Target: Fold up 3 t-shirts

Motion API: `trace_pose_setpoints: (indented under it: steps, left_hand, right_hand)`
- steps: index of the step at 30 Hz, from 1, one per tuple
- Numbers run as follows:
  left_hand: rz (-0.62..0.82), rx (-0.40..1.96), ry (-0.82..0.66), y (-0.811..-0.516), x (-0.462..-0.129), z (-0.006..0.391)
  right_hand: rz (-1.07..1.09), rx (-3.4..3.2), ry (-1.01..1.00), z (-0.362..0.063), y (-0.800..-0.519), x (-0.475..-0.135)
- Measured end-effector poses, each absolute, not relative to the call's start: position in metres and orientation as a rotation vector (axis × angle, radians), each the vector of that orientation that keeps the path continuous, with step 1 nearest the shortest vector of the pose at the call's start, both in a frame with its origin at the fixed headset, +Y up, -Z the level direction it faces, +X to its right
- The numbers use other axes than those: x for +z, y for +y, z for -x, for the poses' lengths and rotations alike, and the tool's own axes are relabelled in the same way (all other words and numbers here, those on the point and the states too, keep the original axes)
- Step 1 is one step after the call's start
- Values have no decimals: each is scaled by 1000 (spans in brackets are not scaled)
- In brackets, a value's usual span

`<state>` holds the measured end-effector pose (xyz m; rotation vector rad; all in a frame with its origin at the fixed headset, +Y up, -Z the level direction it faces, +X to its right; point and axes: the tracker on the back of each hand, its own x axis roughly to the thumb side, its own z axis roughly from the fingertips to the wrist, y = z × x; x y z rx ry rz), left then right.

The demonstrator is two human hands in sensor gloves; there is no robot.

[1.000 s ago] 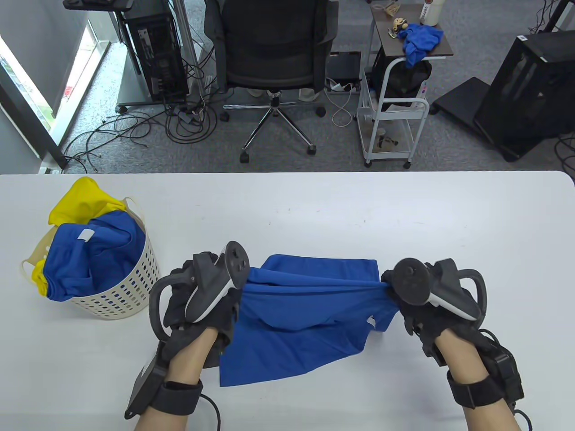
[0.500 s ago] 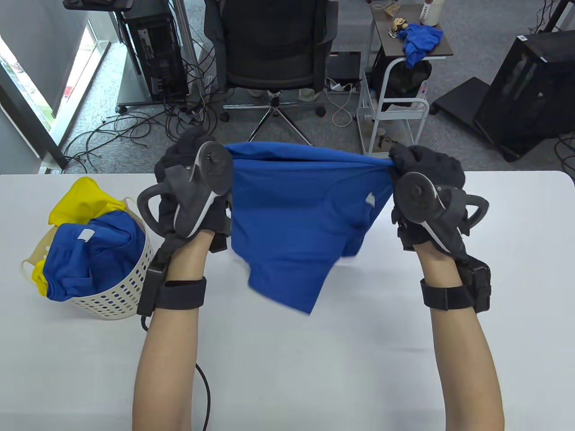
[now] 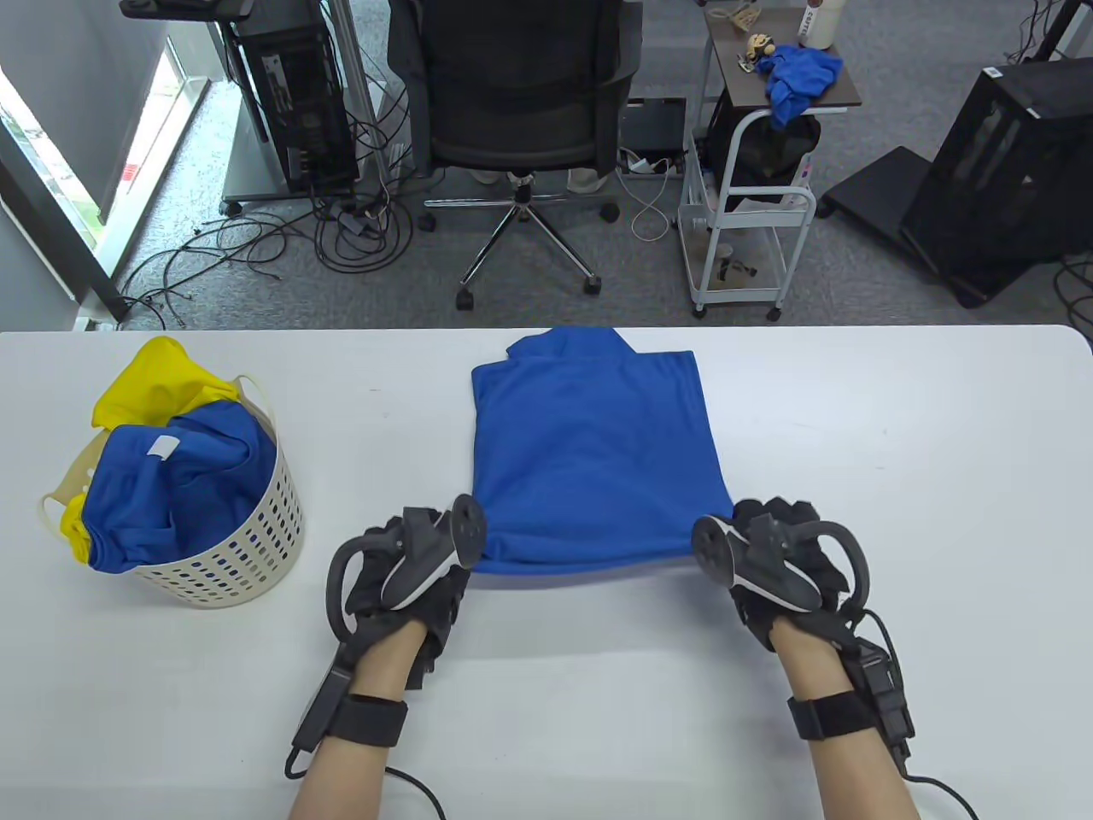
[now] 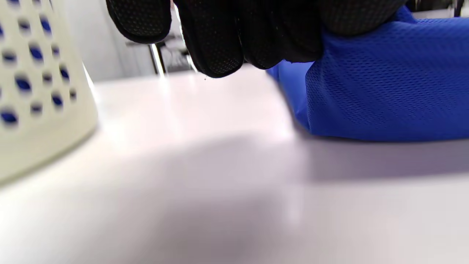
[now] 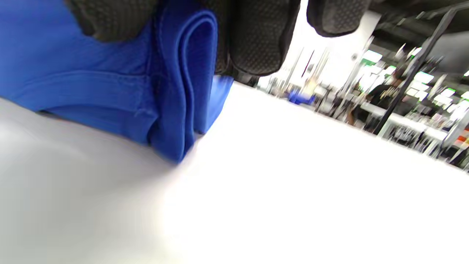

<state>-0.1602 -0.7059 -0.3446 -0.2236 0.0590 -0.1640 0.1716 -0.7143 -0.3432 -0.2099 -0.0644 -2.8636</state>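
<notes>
Left hand (image 3: pixel 401 572) and right hand (image 3: pixel 773 555) each pinch a near corner of the blue t-shirt (image 3: pixel 593 461), keeping it taut and flat right of the basket (image 3: pixel 230 564).

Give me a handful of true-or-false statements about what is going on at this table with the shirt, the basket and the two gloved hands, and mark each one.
1. The blue t-shirt lies spread on the white table. True.
2. The left hand rests on the laundry basket. False: it pinches the shirt's near left corner, apart from the basket.
3. The right hand grips the shirt's near right corner. True.
4. The basket is empty. False: it holds blue and yellow garments.
5. The office chair stands on the table. False: it stands on the floor beyond the table's far edge.
</notes>
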Motion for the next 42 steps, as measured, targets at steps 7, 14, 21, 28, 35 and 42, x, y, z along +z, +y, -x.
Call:
trace_pose_setpoints:
  steps: [7,14,21,28,35,42]
  left_hand:
    - [281,-121,48,-697,-310,180]
    - [200,-61,23,-638,-273,194]
    - [29,-13,33,-545,-249,195]
    - [168,-86,94,-572,-297,185]
    - [256,-99,130,-606,-365,181]
    - [291,-135,207,-659,-426,178]
  right_hand:
    - [283,-2925,-309,-171,-720,-318]
    - [320,-2944,-159,-165,-643,-276]
    - [269,-2925,50,-164,-550,-250]
    - [216,-2938,-85,-164,-584,-299]
    - [115,-2972,-159,-164,-619,-364]
    - [-55,-2958,-249,-156,-671,-428]
